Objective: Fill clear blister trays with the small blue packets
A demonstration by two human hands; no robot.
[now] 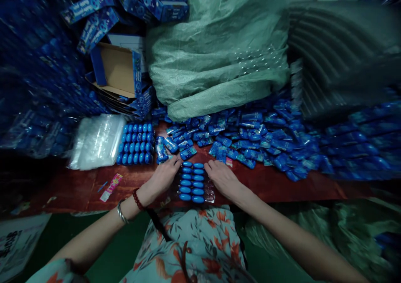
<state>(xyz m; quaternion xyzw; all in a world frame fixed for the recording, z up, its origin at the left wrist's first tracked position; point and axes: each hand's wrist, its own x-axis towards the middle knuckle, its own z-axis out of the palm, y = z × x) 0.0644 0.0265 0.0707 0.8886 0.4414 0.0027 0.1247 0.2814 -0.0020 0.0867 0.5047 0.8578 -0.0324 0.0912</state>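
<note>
A clear plastic tray (209, 190) lies at the table's front edge, with two columns of glossy blue oval pieces (192, 183) in it; its right column shows bare. My left hand (166, 173) is at the tray's upper left corner, fingers bent together near the top blue piece. At the upper right corner is my right hand (221, 178), its fingers curled down over the tray's edge. Whatever the fingertips of either hand pinch is too small to make out. Just behind lie loose blue wrapped packets (188, 152).
Left of the hands are a filled block of blue pieces (135, 144) and clear plastic bags (97, 142). An open cardboard box (117, 70) stands behind them. A green sack (219, 53) and a large packet heap (282, 143) lie across the back and right.
</note>
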